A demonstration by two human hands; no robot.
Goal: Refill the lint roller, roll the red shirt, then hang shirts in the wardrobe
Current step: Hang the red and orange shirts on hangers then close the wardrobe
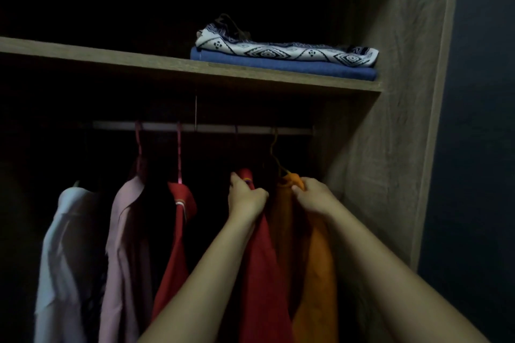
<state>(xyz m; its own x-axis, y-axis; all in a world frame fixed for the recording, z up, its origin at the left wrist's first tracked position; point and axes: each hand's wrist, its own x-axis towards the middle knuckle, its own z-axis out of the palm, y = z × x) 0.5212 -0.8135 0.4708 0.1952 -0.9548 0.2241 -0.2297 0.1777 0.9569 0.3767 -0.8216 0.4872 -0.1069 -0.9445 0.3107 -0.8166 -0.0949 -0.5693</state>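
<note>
Two bare forearms reach up from the bottom edge into the wardrobe (390,125); left hand (246,198) is curled tight round the top of the red shirt (262,273), fingers closed over the collar end; right hand (315,196) pinches the top of the orange shirt (317,273) just under its hanger hook (274,147); both hands narrow, each holding cloth.

Red shirt hangs in the lower compartment, right of middle, touching the orange shirt beside it; plain matte fabric, long vertical folds; its own hook is too dark to make out.

Lower compartment holds five garments that show plainly, left to right: pale blue-white garment (61,259), pink garment (125,245), second red garment (178,231) with a thin light stripe at the neck, then the held red shirt, then the orange one nearest the side wall; something dark and patterned sits between the pale and pink pieces, cannot tell what.

One straight metal rail (211,128), pale and smooth, runs across under the shelf (139,62); two pink hooks (178,147) hang on it over the pink and second red garments.

Upper compartment: two folded cloths stacked at the right end of the shelf; blue cloth (278,67) below, flat and plain; white patterned cloth (278,50) on top, navy diamond print, rumpled at its left end.

Wardrobe panels are grey-brown wood grain, flat boards; dark blue wall (479,120) to the right; interior very dim.
</note>
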